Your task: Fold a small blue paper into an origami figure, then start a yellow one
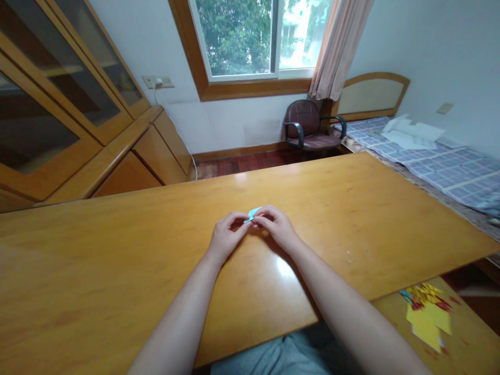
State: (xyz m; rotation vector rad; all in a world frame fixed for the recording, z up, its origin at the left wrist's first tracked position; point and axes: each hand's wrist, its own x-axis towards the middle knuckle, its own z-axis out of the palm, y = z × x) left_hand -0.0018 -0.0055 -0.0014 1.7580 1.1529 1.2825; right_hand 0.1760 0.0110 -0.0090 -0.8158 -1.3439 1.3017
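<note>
Over the middle of the wooden table [164, 250], a small piece of light-blue paper [254, 211] is pinched between both hands. It looks folded, though the fingers cover much of it. My left hand [228, 235] grips its left end with thumb and fingertips. My right hand [276, 224] holds the right end, thumb in front and fingers behind. The fingertips of the two hands nearly meet at the paper.
On a lower surface at the right lie yellow paper sheets [429, 323] and a pile of yellow, red and blue folded pieces [425, 296]. Beyond the table stand a maroon armchair [307, 125], a bed [441, 156] and a glass-door cabinet [74, 99]. A white cord [175, 127] hangs from the wall socket.
</note>
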